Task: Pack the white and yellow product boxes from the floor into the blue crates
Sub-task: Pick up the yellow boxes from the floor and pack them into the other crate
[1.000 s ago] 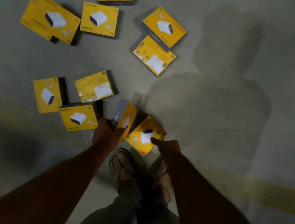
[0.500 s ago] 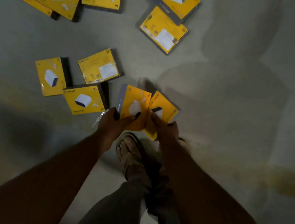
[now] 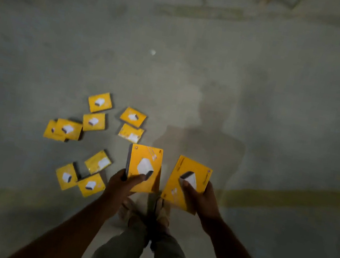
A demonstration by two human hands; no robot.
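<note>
Hands [image 3: 162, 191] gripping boxes [image 3: 145, 168], floor [image 3: 282, 103] beyond

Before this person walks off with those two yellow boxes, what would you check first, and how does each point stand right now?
1. Left hand grips its yellow cardboard box with the white product picture: ok, thumb across the face.
2. Right hand grips the second yellow cardboard box: ok.
3. The two held boxes are apart, not knocking together: ok.
4. Blue crates in sight to carry them to: not ok, none visible.
5. Yellow boxes left on the grey concrete floor: not ok, a scattered group remains.
6. Path by the sandalled feet: cannot tell, too dark.
</note>
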